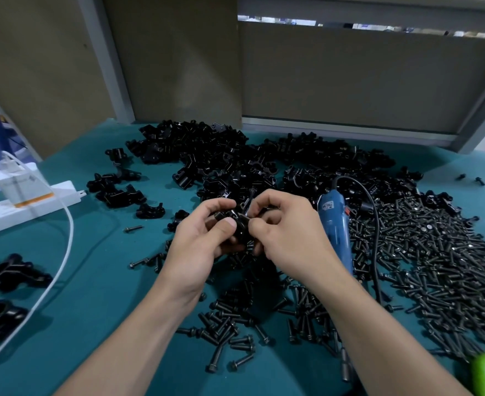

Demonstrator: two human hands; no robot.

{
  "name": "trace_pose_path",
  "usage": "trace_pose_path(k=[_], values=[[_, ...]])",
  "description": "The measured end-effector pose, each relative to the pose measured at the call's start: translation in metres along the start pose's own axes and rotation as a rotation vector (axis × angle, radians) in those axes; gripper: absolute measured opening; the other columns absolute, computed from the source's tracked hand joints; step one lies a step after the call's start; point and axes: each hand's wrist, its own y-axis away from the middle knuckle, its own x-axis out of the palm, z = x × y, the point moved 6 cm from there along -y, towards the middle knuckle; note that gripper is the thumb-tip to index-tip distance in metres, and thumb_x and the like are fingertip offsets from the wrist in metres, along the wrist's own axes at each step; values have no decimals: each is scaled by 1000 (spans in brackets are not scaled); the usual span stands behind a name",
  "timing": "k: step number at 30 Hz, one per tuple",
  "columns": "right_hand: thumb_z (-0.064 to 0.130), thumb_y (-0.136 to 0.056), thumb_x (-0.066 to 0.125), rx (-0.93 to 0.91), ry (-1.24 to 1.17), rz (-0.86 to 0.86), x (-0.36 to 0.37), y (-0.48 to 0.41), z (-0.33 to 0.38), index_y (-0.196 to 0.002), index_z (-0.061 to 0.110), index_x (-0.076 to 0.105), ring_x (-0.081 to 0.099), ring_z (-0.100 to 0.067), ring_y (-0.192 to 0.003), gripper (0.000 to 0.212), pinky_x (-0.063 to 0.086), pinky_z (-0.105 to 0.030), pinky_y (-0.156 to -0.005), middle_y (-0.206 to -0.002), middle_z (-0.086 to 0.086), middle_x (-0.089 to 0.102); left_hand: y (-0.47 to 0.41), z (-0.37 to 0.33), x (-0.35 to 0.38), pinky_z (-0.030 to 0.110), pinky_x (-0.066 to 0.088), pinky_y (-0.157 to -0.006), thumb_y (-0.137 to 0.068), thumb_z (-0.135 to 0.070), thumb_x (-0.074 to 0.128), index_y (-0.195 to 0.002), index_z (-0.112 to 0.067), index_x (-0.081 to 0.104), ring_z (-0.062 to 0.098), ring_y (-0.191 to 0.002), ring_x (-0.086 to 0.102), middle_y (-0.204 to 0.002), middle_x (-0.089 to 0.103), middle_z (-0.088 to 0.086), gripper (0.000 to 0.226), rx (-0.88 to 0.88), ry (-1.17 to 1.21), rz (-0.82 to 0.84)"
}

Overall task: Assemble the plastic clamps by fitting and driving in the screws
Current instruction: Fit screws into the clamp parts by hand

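— What are your hands doing?

— My left hand [207, 238] is curled round a black plastic clamp [239, 225], with the thumb pressed on its near face. My right hand [287, 232] pinches a screw [246, 216] between thumb and forefinger, right against the clamp's top right side.

— Where is the clamp?

— In the air over the middle of the green table cover [98, 281], just nearer than the heap of loose clamps [207, 155].

— And the screws?

— The pile of screws [435, 252] spreads over the right side and runs under my right forearm.

— The driver?

— The blue electric screwdriver [335, 224] lies just right of my right hand. Its black cord [374, 212] loops across the screws.

— Anything on the left?

— A white power strip [35, 204] lies far left, and a white cable [64, 238] runs from it towards me. More clamps [4, 281] sit at the near left edge.
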Motion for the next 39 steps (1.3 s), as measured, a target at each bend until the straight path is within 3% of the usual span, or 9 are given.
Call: trace_pose_path(k=[4,12,14,18,24,28,30,33,39], values=[[12,-93,64,28,-3,27,1,-2,-4,-84,26,66,58,-5,-45,17,48,-20,-52,-56,3,69,1,-2,0,23,57,-72,-99,-2,62,-108,-26,72,11,-77,65,-84,70,-2,27,35,-58,-2],[14,-99,64,55,-114,94,12,0,-7,-88,23,66,74,-31,-63,15,61,-54,-66,-74,-3,78,0,-1,-7,19,55,-68,-99,-4,63,-111,-22,68,8,-75,65,-80,71,-6,22,60,-80,-77],[11,-100,63,74,-154,104,16,1,-8,-89,20,66,75,-34,-67,15,62,-53,-64,-75,-6,78,-1,0,-9,18,54,-66,-99,-5,64,-109,-23,69,8,-73,65,-78,70,-6,21,60,-89,-87],[0,-98,66,134,-377,142,20,4,-9,-88,7,65,71,-26,-63,12,55,-29,-52,-74,-15,75,0,0,-11,17,50,-61,-99,-9,66,-106,-27,70,7,-66,64,-76,71,-7,19,82,-142,-111],[17,-100,66,43,-74,86,15,3,-7,-87,22,62,72,-20,-56,15,62,-44,-67,-70,-2,77,1,0,-10,23,58,-72,-97,-13,71,-106,-38,76,15,-80,74,-93,79,0,27,76,-161,-117],[16,-103,62,38,-113,27,11,3,-7,-89,21,61,74,-19,-59,15,62,-55,-74,-70,-2,76,1,4,-10,21,57,-68,-95,-19,74,-116,-36,75,9,-76,71,-95,80,-1,27,47,-155,-126],[14,-103,61,23,-115,29,7,1,-7,-90,20,61,74,-20,-60,15,62,-57,-74,-71,-3,76,1,7,-7,21,56,-65,-90,-32,75,-118,-34,74,10,-74,69,-96,80,-1,28,20,-172,-103],[13,-103,61,-5,-85,76,8,1,-4,-89,22,60,74,-21,-57,17,62,-56,-73,-72,-3,76,2,7,-5,25,55,-66,-81,-50,73,-125,-29,73,14,-72,67,-95,80,0,49,3,-210,-74],[11,-103,60,-35,-94,124,11,0,-2,-88,21,59,73,-23,-56,18,62,-55,-72,-68,-2,74,3,5,-3,20,48,-63,-90,-49,68,-110,-34,79,11,-69,54,-92,77,3,27,28,-201,-4]])
